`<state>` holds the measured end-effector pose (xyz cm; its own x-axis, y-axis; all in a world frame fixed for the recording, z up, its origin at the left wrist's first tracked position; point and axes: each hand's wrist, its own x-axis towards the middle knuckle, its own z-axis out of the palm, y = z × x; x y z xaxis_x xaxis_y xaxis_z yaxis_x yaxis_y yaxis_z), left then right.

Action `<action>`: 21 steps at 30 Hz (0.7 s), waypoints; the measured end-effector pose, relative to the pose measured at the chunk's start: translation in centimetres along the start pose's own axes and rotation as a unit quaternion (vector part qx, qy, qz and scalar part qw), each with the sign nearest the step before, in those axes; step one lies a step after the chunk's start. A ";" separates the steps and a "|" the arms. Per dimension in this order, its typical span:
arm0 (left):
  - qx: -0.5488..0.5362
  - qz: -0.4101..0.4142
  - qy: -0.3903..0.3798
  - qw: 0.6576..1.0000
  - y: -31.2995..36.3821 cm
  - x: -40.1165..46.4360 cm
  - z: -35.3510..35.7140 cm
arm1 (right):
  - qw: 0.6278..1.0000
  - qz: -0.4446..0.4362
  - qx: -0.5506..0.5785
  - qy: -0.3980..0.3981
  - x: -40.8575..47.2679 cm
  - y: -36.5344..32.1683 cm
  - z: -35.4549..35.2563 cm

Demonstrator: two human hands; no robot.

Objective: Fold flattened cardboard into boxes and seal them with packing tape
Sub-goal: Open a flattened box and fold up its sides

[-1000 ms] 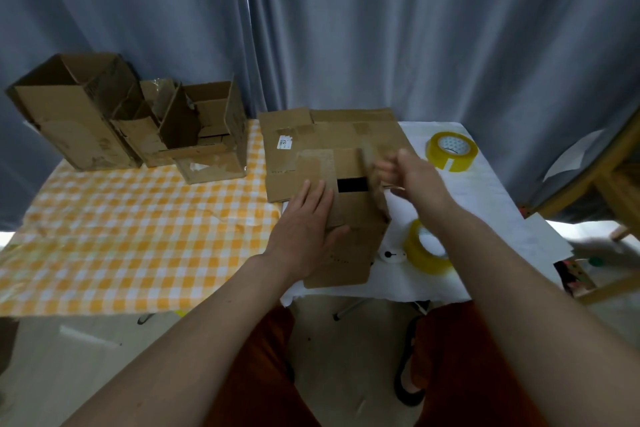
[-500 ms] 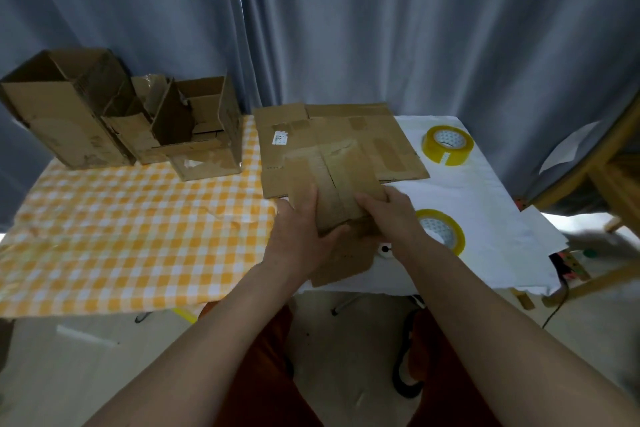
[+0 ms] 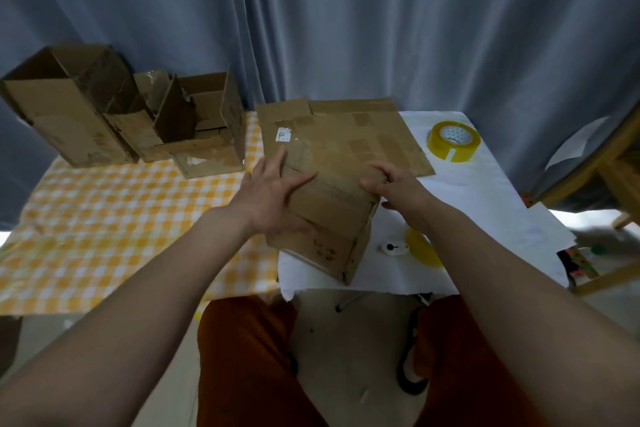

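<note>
At the near edge of the surface (image 3: 467, 184), head view: a small box (image 3: 329, 215) of brown corrugated cardboard, folded into shape, rests partly over a stack of flattened cardboard (image 3: 346, 128). Left hand (image 3: 273, 198) presses flat, fingers spread, on its top flaps; right hand (image 3: 391, 185) curls round the box's right upper edge. Judged step: closing flaps before sealing. The next move calls for holding the flaps shut while one hand fetches tape. Glossy yellow tape roll (image 3: 453, 140) lies well apart; a second roll (image 3: 422, 248) sits near, partly hidden. Finished boxes (image 3: 114, 121) stand on gingham cloth (image 3: 121, 218).
</note>
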<state>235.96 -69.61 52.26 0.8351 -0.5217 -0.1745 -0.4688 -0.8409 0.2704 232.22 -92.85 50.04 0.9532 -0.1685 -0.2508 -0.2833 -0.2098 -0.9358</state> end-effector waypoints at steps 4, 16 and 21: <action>-0.080 -0.046 -0.021 0.996 0.9 0.6 0.9 | 0.996 0.011 0.064 0.064 0.4 0.5 1.0; -0.073 -0.131 0.082 0.985 4.6 -1.1 4.6 | 0.999 0.000 0.021 0.032 0.0 0.8 0.2; -0.119 -0.095 0.115 0.982 4.3 -1.7 5.6 | 0.999 -0.006 0.036 0.040 -0.7 1.6 0.1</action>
<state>230.90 -73.12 48.46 0.9568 -0.2890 -0.0317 -0.2405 -0.8482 0.4720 231.13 -92.92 48.73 0.9442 -0.2434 -0.2218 -0.2609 -0.1423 -0.9548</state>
